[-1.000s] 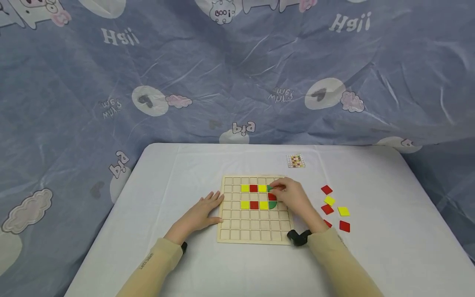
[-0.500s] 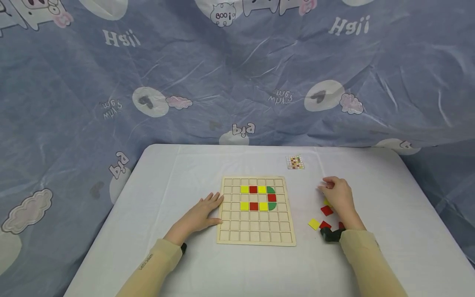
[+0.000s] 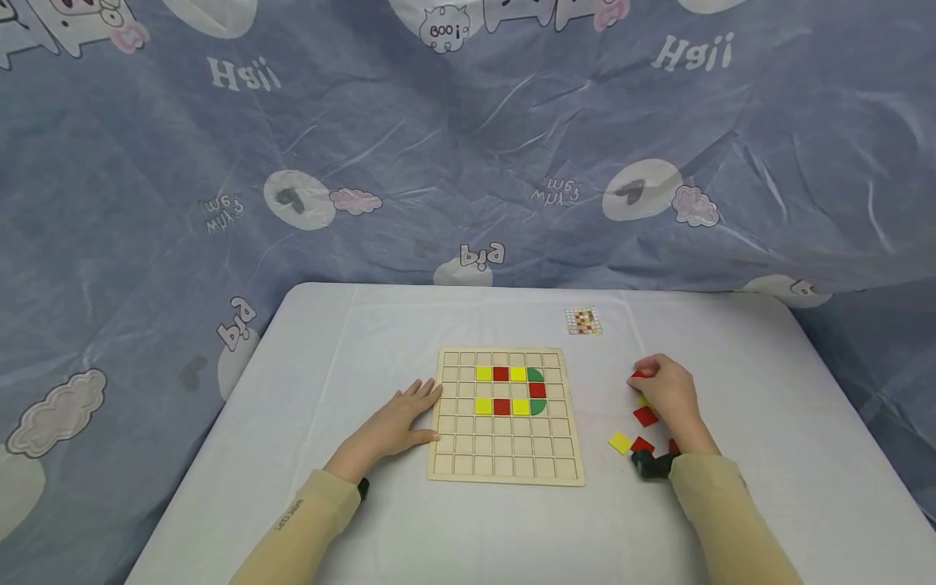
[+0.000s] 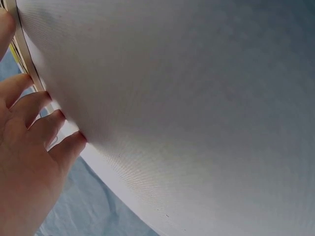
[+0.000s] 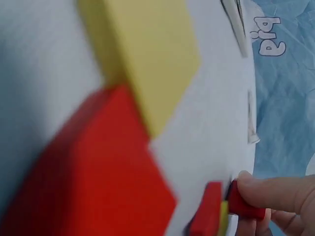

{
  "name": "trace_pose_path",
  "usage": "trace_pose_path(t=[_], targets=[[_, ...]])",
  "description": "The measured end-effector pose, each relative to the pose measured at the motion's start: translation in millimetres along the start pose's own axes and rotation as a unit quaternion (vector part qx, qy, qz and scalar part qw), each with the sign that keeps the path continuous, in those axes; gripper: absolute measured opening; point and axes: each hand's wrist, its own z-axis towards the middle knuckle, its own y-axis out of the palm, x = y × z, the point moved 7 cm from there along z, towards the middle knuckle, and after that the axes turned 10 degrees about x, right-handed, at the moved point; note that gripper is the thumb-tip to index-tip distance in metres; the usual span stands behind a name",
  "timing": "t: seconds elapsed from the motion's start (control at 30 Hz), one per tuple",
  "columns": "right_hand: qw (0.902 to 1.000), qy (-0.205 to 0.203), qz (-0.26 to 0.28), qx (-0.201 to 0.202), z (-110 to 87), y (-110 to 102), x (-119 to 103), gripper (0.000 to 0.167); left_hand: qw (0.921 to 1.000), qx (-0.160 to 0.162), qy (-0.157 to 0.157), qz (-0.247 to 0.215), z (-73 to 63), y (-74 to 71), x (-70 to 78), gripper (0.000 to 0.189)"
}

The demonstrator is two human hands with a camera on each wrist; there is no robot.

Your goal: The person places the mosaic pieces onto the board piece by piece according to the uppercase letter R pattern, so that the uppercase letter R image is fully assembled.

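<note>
A wooden grid board (image 3: 504,447) lies on the table with yellow and red square tiles and two green quarter-round tiles set in its upper cells. My left hand (image 3: 391,422) rests at the board's left edge, fingers spread and touching it; the left wrist view shows the fingertips (image 4: 74,142) along that side. To the right of the board, my right hand (image 3: 667,392) pinches a red square tile (image 5: 243,204) between thumb and fingers. Loose tiles lie around it: a red tile (image 3: 645,416), a yellow tile (image 3: 620,443) and others partly hidden under the hand and wrist.
A small printed pattern card (image 3: 583,320) lies beyond the board, toward the back of the white table (image 3: 380,325). A blue patterned cloth (image 3: 409,146) hangs behind the table. Black camera mounts sit at both wrists.
My right hand has left the board's upper right and moved right to the loose tiles, where it now pinches a red one. A green tile stays in the board. My left hand has not moved.
</note>
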Motion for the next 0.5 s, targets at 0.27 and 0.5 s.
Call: trace_pose_path(t=[0.27, 0.5], targets=[[0.9937, -0.089, 0.067, -0.012, -19.4, 18.1, -58.5, 0.026, 1.0000, -0.004, -0.002, -0.002, -0.1, 0.5, -0.6, 0.080], [0.9815, -0.109, 0.135, -0.082, -48.7, 65.2, -115.0, 0.025, 0.9999, -0.012, -0.007, -0.008, -1.1, 1.8, -2.2, 0.082]])
